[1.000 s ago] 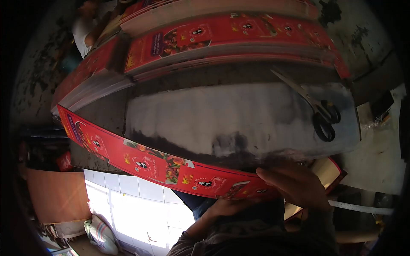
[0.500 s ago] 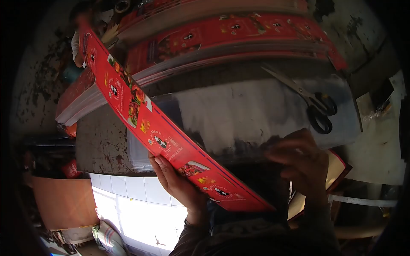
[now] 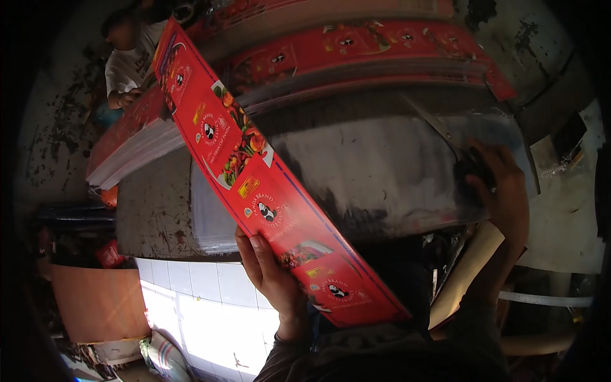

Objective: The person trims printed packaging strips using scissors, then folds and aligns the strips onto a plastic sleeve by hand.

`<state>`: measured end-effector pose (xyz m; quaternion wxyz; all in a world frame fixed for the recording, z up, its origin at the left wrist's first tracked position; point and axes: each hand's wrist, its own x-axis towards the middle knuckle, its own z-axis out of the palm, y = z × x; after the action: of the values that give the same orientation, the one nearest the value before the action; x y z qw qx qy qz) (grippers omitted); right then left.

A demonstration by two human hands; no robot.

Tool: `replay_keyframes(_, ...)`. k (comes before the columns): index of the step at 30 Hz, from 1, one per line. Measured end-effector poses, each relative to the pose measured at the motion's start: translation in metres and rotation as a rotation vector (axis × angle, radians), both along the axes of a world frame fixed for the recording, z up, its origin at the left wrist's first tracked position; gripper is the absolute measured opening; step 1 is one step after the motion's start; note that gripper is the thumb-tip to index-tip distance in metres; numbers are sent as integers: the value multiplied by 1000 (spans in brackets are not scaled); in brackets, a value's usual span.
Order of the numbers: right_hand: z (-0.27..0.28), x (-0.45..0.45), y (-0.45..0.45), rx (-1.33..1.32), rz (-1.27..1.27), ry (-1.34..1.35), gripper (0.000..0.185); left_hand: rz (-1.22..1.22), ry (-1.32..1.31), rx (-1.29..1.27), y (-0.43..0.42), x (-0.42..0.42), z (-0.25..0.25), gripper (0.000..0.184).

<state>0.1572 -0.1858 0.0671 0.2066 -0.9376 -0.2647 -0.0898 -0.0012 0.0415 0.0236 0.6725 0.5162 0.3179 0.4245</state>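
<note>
My left hand point(image 3: 270, 274) is closed on the lower left edge of a long red printed strip point(image 3: 219, 153), its fingers showing at the front. The strip bears panda logos and food pictures and slants from upper left down to near my lap. At the right, my right hand point(image 3: 509, 191) has its fingers and thumb around the dark handles of a pair of scissors point(image 3: 449, 135). Their blades point to the upper left, over clear plastic sheeting point(image 3: 356, 165) on the worktable. My fingers partly hide the handles.
Stacks of similar red printed strips point(image 3: 388, 44) lie along the far side of the worktable point(image 3: 149, 210). Another person point(image 3: 127, 70) is at the upper left, a hand by the stack. An orange-brown container point(image 3: 95, 302) and a sack point(image 3: 164, 356) stand lower left.
My right hand has moved right and up from the table's near edge to the scissors' handles. The strip's far end has swung right, uncovering the other person.
</note>
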Motion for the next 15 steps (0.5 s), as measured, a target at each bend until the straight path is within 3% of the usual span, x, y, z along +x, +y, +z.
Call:
replay_keyframes(3,7,0,-6,68,64,-8,50,-25,22,38,0,-3,-2,28)
replay_keyframes(5,18,-6,-12,178,-8,363,53,-39,21,58,2,-5,-2,28)
replay_keyframes(6,19,-11,-15,180,-12,362,53,-50,20,75,2,-5,-3,27)
replay_keyframes(9,11,-26,-20,619,16,567,64,-48,-7,94,2,-3,1,27)
replay_keyframes(10,5,-32,-16,620,14,569,64,-49,-6,95,3,-3,0,27)
replay_keyframes(12,-5,-51,3,1047,184,698,70,-91,-29,85,6,-6,-2,27)
replay_keyframes(14,-19,-71,11,1108,297,1228,80,-91,-9,97,6,-5,0,27)
replay_keyframes(15,-22,-83,29,1192,102,1267,57,-85,9,111,6,-4,2,28)
